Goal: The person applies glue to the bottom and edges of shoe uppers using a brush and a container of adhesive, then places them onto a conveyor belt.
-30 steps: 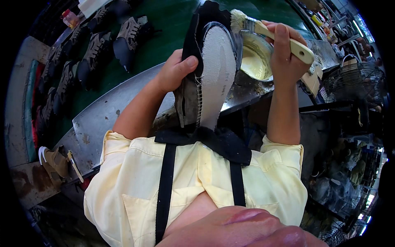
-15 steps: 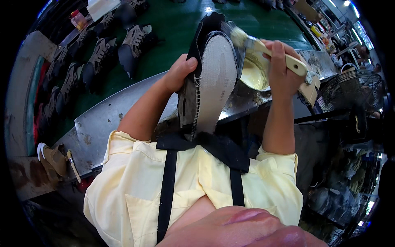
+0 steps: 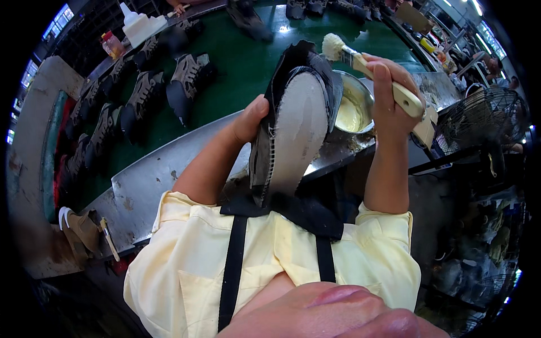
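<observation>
A dark shoe upper [image 3: 262, 149] is turned so that its pale stitched insole [image 3: 298, 124] faces up, its lower end against my dark apron. My left hand [image 3: 251, 119] grips its left side, the thumb at the edge and the other fingers hidden behind. In my right hand [image 3: 394, 93] is a paintbrush [image 3: 356, 59] with a light wooden handle. Its bristles, thick with cream paste, stand apart from the shoe, just right of its upper end. A metal bowl [image 3: 369, 93] of cream paste sits under the brush, partly covered by the shoe.
Several lace-up shoe uppers [image 3: 138, 101] lie on the green belt [image 3: 236, 73] at left and far side. Along the near side runs a metal ledge [image 3: 149, 177]. A second brush [image 3: 110, 239] rests at lower left. At right stands a fan [image 3: 479, 121]. Another person's hand [image 3: 179, 9] shows at the far edge.
My right hand has lifted the brush away from the shoe's upper edge. The shoe's upper end sits slightly lower in view. Another shoe and a person's hand now show at the far side.
</observation>
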The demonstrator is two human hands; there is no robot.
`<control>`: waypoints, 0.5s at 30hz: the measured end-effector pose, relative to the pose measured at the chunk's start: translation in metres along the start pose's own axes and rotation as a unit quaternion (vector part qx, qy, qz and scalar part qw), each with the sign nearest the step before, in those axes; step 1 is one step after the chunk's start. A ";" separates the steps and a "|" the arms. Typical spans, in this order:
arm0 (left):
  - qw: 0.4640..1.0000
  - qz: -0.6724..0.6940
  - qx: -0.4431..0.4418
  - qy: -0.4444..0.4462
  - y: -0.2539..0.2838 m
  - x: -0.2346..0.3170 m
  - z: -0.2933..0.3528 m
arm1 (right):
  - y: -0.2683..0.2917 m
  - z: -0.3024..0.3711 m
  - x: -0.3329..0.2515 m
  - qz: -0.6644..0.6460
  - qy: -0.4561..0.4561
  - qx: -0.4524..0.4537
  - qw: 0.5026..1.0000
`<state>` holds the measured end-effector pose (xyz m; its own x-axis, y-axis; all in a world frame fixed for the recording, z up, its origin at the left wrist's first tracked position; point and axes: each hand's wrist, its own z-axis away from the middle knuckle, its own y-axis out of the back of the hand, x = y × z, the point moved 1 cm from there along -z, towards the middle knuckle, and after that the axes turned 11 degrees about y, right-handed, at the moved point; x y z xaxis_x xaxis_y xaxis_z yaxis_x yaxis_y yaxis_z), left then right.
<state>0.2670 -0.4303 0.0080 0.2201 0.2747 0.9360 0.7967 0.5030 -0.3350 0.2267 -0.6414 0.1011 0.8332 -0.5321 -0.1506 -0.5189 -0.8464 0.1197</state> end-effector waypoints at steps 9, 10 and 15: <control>0.999 0.031 0.016 -0.007 0.005 -0.008 0.001 | -0.006 -0.008 -0.006 0.026 0.026 -0.028 0.999; 0.999 0.033 0.007 -0.007 0.005 -0.007 0.000 | -0.005 -0.008 -0.007 0.027 0.033 -0.015 0.999; 0.999 -0.003 0.026 0.024 0.003 -0.002 -0.004 | -0.020 0.002 0.002 0.006 0.063 -0.048 0.997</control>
<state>0.2713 -0.4320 0.0053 0.2440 0.2320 0.9416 0.7676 0.5473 -0.3337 0.2381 -0.6258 0.0965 0.8480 -0.5294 -0.0255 -0.5126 -0.8313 0.2150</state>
